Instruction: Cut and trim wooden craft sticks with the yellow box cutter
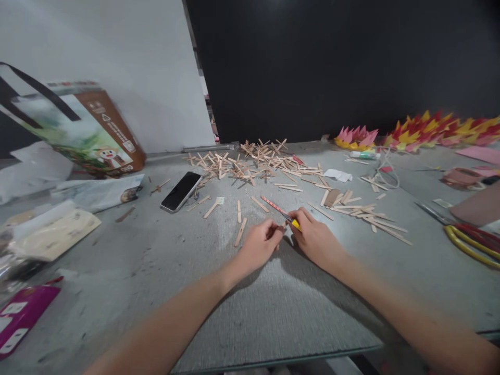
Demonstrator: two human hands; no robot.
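Observation:
Fingers curled and pressed together, my left hand [260, 245] is closed at the middle of the table, its fingertips close to those of my right hand. Whatever it pinches is too small to make out. My right hand [314, 237] is closed on a slim utility knife [275, 205] with a red patterned body and a yellow part by the fingers. Its red end points away to the far left. Several loose wooden craft sticks [239, 212] lie just beyond my left hand. Past my right hand spreads a looser group of sticks [361, 211].
A heap of joined craft sticks [250, 164] covers the table's back middle. At left are a phone [182, 191], a printed bag [89, 133] and a purple packet [25, 317]. To the right lie yellow-handled scissors [464, 242], a glue stick [365, 155] and folded paper pieces [437, 130].

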